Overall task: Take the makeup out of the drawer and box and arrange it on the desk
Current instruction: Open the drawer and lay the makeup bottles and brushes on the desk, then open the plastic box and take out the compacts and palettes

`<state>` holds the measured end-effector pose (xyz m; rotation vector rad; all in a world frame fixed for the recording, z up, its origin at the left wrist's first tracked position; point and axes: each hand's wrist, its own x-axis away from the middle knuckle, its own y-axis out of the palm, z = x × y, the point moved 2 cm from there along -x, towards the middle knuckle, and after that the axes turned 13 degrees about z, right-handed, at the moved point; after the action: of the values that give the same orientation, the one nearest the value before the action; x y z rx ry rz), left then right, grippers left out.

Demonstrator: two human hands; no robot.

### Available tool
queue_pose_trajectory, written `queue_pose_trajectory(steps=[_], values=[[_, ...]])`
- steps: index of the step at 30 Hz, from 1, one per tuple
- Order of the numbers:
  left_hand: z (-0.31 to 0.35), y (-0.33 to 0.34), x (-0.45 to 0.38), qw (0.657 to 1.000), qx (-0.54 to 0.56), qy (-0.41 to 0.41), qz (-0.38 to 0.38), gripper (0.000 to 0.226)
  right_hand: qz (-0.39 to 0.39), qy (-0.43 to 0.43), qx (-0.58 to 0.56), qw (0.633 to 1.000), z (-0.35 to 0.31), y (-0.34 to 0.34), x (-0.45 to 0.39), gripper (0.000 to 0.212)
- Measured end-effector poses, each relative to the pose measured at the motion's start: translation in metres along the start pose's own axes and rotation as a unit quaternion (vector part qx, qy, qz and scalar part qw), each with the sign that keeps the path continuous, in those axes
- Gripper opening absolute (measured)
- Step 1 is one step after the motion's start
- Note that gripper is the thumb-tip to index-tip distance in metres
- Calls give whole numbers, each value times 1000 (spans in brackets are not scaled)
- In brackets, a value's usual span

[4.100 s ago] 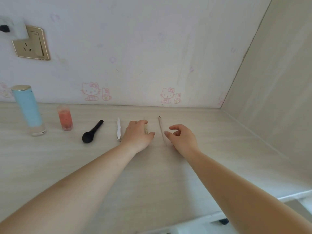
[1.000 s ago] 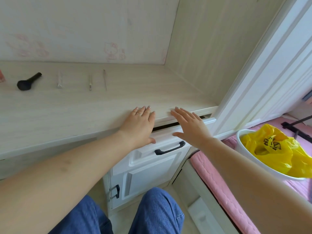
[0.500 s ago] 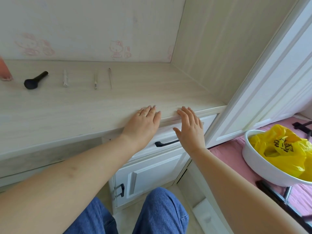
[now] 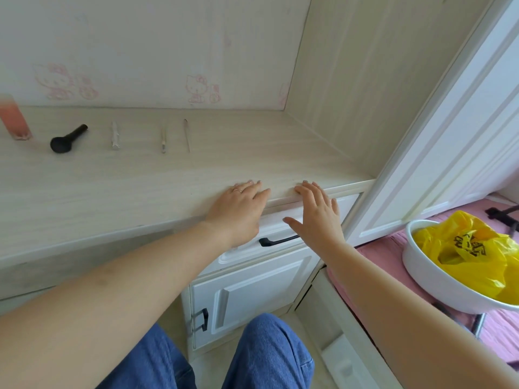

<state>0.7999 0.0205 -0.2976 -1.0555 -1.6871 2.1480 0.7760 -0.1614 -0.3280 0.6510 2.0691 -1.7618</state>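
Pressing flat, fingers straight: left hand [image 4: 238, 209] and right hand [image 4: 316, 211] against white panelled drawer front [image 4: 283, 220], mid-frame. Probably closing it. Gripping nothing.

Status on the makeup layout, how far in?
Done: pink bottle, black brush, white stick and two thin pencils lie in a row on the pale wood desk. In hand: nothing; left hand and right hand rest flat at the desk edge over the white drawer, which looks shut. Left: whatever remains inside, unseen.
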Motion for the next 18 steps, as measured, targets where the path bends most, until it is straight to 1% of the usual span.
queue_pose_trajectory(steps=[2, 3, 5, 8, 12, 16, 18], values=[[-2, -15, 4, 992, 116, -53, 9, 67, -31, 3, -24, 999, -2, -14, -2, 72], [-3, -22, 8, 982, 168, -80, 21, 68, -36, 8, -48, 998, -4, -21, -1, 72], [-10, -37, 21, 963, 241, -108, 47, 66, -36, 17, -102, 994, -15, -37, 2, 71], [-27, -54, 40, 944, 292, -132, 75, 64, -41, 12, -152, 987, -39, -52, 8, 68], [-47, -70, 63, 909, 361, -179, 105, 63, -41, -4, -211, 977, -81, -63, 14, 63], [-65, -82, 74, 887, 393, -211, 118, 60, -55, -15, -272, 961, -117, -60, 5, 61], [-81, -89, 74, 876, 404, -227, 134, 54, -67, -14, -304, 950, -135, -56, -9, 60]])
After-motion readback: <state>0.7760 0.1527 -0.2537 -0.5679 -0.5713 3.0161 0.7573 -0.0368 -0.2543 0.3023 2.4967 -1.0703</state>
